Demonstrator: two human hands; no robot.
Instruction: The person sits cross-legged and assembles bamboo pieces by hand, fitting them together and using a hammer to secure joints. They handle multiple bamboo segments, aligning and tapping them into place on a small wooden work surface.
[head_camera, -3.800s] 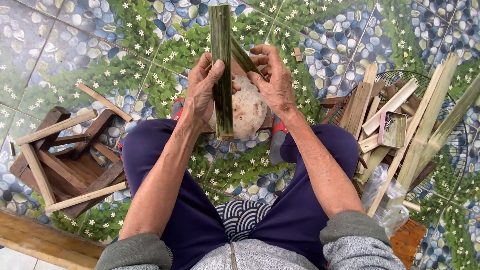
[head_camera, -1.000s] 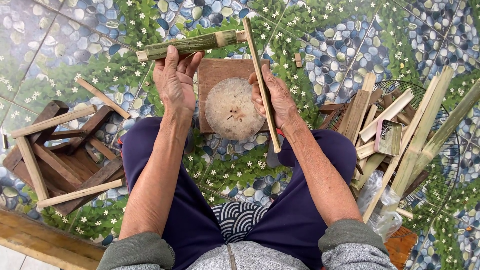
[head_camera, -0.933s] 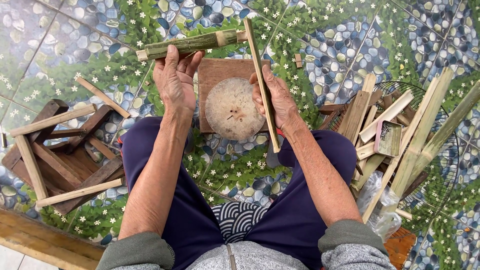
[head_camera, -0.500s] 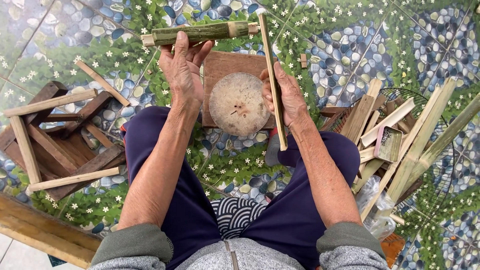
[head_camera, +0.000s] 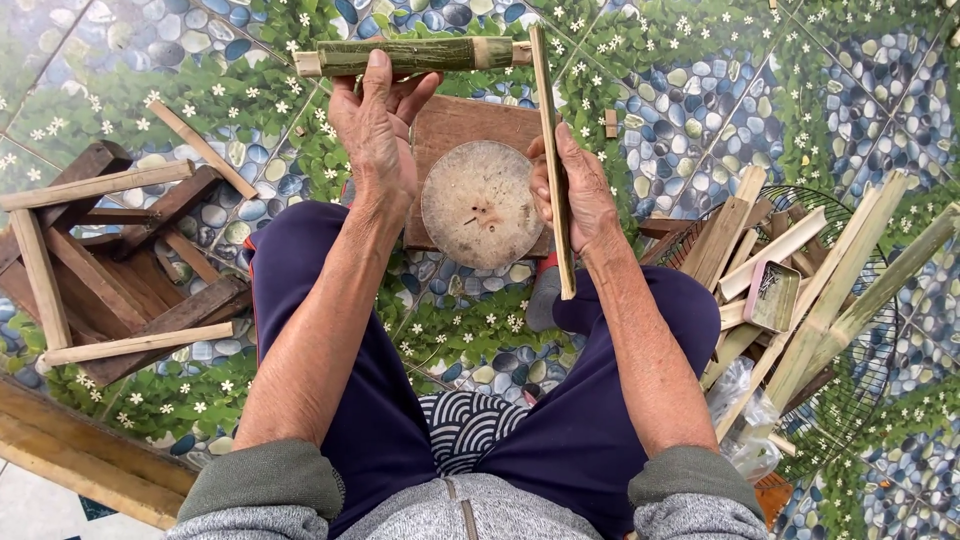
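- Patterned floor tiles (head_camera: 700, 90) of pebbles and flowers lie underfoot.
- Left hand (head_camera: 378, 125) grips a green bamboo section (head_camera: 410, 55), held level.
- Right hand (head_camera: 570, 190) clasps a thin bamboo slat (head_camera: 552, 150), upright, its top touching the section's end.
- Round wooden block (head_camera: 480, 205) sits between the hands, below.

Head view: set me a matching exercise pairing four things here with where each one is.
Things:
1. green bamboo piece
2. thin bamboo strip
3. round wooden block
4. pile of split bamboo slats

Places:
A. on the floor between the knees
B. in the left hand, lying crosswise
C. heaped at the person's right
D. in the right hand, pointing away

Pairs: 1-B, 2-D, 3-A, 4-C
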